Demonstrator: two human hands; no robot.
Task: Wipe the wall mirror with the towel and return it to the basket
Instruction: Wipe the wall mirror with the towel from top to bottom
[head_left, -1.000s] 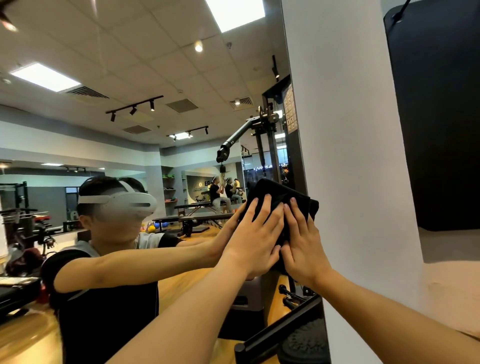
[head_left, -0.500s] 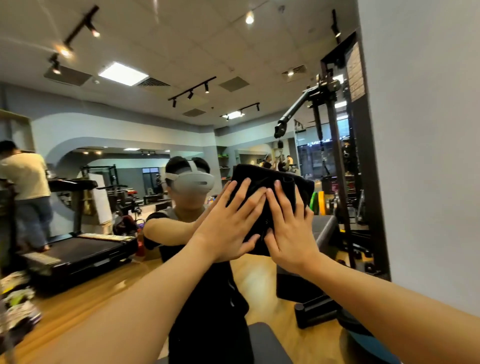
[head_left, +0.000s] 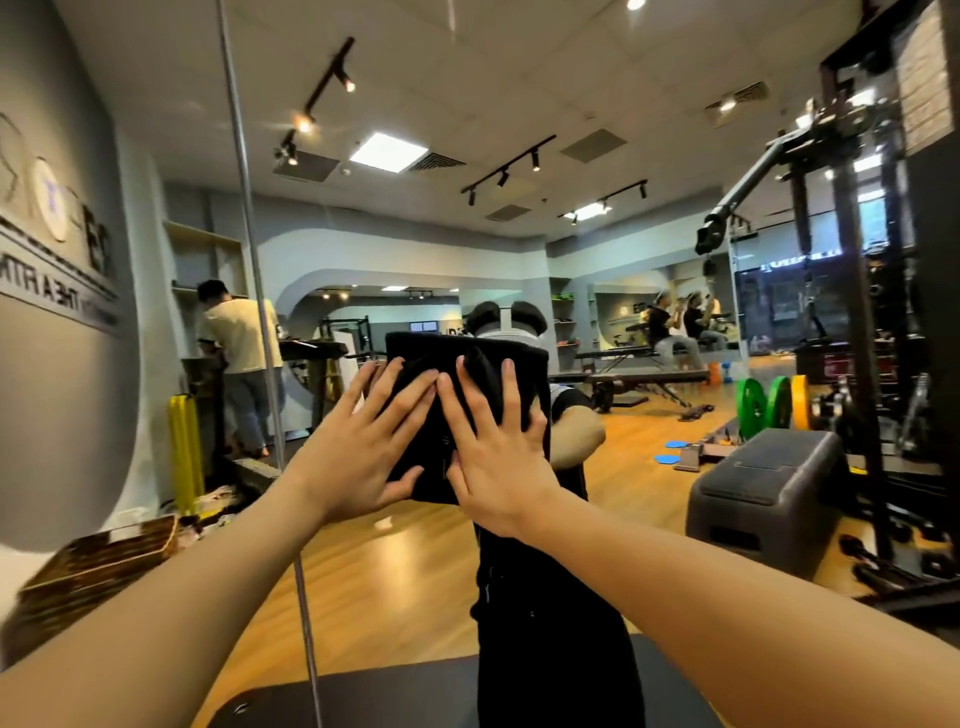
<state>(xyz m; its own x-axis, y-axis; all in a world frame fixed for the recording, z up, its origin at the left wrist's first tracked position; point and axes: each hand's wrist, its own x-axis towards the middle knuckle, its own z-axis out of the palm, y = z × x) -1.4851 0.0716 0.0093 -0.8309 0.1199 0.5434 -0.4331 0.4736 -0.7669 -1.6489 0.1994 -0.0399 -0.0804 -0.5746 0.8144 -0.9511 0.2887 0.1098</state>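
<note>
A black folded towel (head_left: 431, 349) lies flat against the wall mirror (head_left: 639, 467) at about head height, in the middle of the view. My left hand (head_left: 363, 447) presses on its left half with the fingers spread. Beside it, my right hand (head_left: 498, 462) presses on the right half, and the fingertips of the two hands almost touch. The towel hides the head of my reflection. A woven brown basket (head_left: 104, 561) stands low at the left, beside the mirror's vertical seam (head_left: 260, 332).
The mirror reflects a gym: a grey step box (head_left: 763, 483), a cable machine (head_left: 852, 312), green and yellow weight plates (head_left: 769, 410), benches and people further back. A dark bench or pad (head_left: 363, 701) lies just below my arms.
Both hands have swept the towel leftward across the mirror, away from the white wall at its right edge. My view has turned left, and the basket has come into sight.
</note>
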